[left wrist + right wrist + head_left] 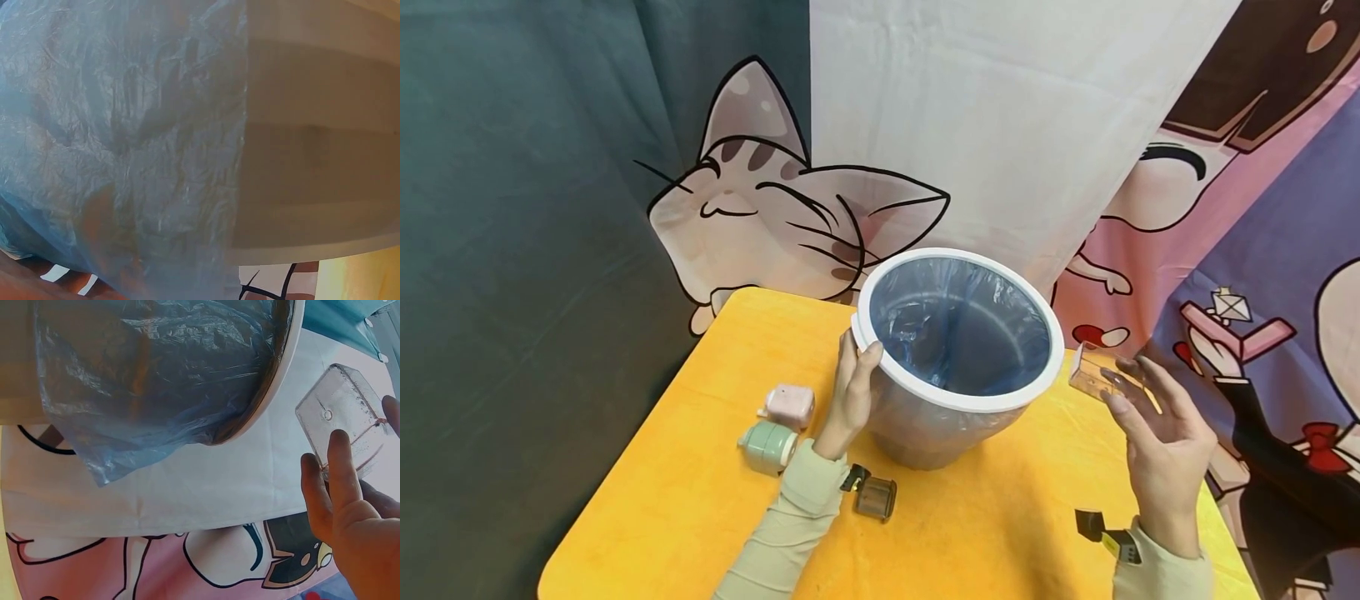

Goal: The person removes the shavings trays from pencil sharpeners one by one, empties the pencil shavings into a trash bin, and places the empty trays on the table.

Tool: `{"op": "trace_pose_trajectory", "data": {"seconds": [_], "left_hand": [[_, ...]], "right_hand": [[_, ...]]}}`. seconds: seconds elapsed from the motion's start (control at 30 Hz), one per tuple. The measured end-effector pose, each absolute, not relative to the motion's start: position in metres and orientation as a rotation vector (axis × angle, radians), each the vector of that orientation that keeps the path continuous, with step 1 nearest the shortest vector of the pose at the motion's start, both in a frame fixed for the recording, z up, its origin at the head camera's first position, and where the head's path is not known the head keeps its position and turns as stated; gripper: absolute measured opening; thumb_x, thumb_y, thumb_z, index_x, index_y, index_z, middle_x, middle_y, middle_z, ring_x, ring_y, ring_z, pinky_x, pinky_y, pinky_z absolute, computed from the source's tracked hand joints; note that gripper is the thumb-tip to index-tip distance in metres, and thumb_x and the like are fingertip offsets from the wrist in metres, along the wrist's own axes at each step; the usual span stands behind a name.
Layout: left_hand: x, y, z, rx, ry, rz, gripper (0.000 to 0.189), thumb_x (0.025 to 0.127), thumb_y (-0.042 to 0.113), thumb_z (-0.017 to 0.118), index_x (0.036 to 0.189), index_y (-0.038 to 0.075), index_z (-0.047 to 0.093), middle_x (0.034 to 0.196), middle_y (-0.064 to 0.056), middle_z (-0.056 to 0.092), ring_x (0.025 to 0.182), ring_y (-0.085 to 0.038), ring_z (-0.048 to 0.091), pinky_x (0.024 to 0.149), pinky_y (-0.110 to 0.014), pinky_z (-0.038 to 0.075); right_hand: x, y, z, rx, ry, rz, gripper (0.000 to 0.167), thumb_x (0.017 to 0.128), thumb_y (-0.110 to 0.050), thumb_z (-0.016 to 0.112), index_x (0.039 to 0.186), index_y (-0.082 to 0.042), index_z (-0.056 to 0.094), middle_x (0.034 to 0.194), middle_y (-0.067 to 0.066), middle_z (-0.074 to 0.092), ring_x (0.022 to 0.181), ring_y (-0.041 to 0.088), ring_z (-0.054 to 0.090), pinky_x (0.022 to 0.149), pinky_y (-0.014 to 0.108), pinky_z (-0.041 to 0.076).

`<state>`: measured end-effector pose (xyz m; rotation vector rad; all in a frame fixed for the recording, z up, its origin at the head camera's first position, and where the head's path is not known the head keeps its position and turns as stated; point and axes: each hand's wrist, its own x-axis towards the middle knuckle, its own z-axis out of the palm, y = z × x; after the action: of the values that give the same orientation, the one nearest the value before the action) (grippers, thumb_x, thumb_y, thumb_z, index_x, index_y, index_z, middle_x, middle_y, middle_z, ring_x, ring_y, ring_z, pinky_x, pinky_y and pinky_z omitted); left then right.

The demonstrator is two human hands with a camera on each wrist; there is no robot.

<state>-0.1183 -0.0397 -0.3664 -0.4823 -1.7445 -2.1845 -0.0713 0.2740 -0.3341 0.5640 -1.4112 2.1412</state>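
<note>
A round trash can (958, 402) with a white rim and a bluish plastic bag lining it stands on the yellow table (700, 417). My left hand (850, 396) grips its left side at the rim, thumb toward me and fingers behind. The left wrist view is filled by the can's wall and the crinkled bag (156, 125). To the right of the can, my right hand (1165, 433) holds a small clear plastic box (1088, 375) up by its fingertips. In the right wrist view the box (334, 403) shows a small round mark on one face.
Left of my left forearm lie a pink small container (790, 405) and a green one (768, 447). A brown translucent small container (876, 498) sits just right of my left wrist. Cartoon-printed cloths (1000, 108) hang behind the table.
</note>
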Motion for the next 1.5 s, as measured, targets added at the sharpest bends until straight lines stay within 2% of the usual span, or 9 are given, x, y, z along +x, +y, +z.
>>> {"op": "trace_pose_trajectory", "data": {"seconds": [0.5, 0.9, 1.5], "left_hand": [[-0.118, -0.039, -0.369, -0.461, -1.750, -2.191, 0.059, 0.090, 0.017, 0.038, 0.142, -0.002, 0.018, 0.138, -0.031, 0.019, 0.127, -0.045, 0.025, 0.108, -0.043, 0.021], [-0.119, -0.039, -0.369, -0.476, -1.746, -2.174, 0.059, 0.090, 0.015, 0.037, 0.142, -0.006, 0.018, 0.136, -0.031, 0.020, 0.126, -0.045, 0.025, 0.108, -0.042, 0.021], [-0.118, -0.039, -0.368, -0.468, -1.736, -2.195, 0.059, 0.089, 0.016, 0.037, 0.142, -0.004, 0.019, 0.137, -0.031, 0.019, 0.127, -0.045, 0.025, 0.108, -0.045, 0.021]], "right_hand": [[-0.064, 0.280, -0.347, 0.640, -1.338, 2.182, 0.056, 0.073, 0.032, 0.043, 0.127, 0.024, 0.031, 0.123, 0.038, 0.042, 0.109, 0.044, 0.051, 0.086, 0.040, 0.048], [-0.059, 0.279, -0.356, 0.648, -1.350, 2.196, 0.056, 0.071, 0.034, 0.043, 0.125, 0.026, 0.029, 0.122, 0.038, 0.043, 0.107, 0.041, 0.053, 0.083, 0.039, 0.050], [-0.053, 0.278, -0.367, 0.660, -1.386, 2.229, 0.055, 0.073, 0.033, 0.042, 0.126, 0.026, 0.027, 0.123, 0.038, 0.042, 0.110, 0.042, 0.051, 0.086, 0.039, 0.049]]}}
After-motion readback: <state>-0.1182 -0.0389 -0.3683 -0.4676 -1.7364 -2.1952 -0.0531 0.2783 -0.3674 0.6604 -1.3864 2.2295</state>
